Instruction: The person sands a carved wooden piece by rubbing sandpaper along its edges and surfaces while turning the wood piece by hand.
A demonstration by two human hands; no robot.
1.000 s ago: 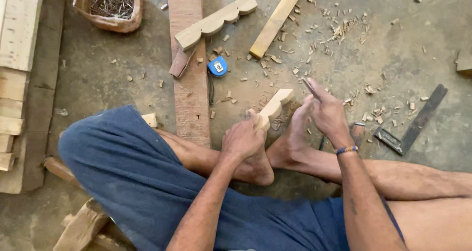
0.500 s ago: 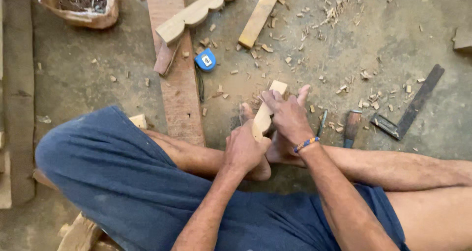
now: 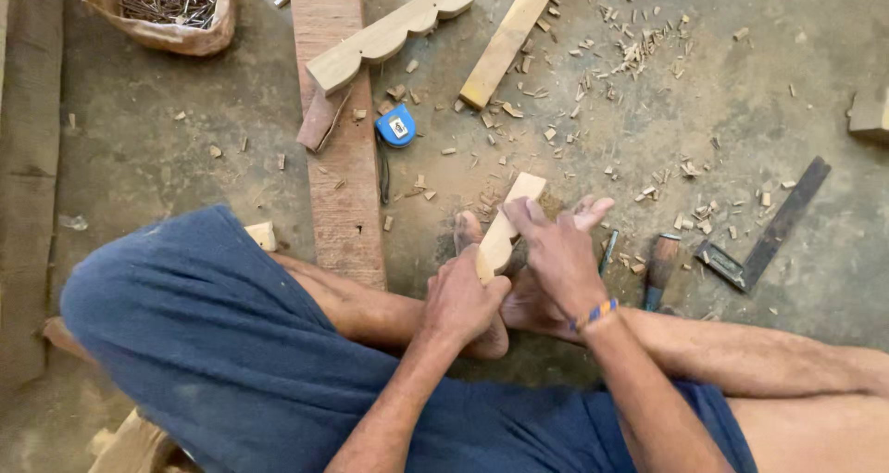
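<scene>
Pale wood fills both hands: a short wood block stands tilted over the person's bare feet on the concrete floor. The left hand is closed around the block's lower end, fingers wrapped tight. The right hand lies over the block's right edge, thumb and fingers pressed on it, the outer fingers spread loosely past it; a bright beaded band sits on that wrist.

Just right of the hands a thin dark tool lies on the floor, and beside it a chisel with a reddish wooden handle. Farther right rests a metal try square. Wood chips are scattered over the floor above the hands.

To the upper left of the block lies a blue tape measure, next to a long reddish plank. A pale scalloped strip lies across the plank's top, and a plain light batten lies to its right. A bag of nails sits at the top left corner
</scene>
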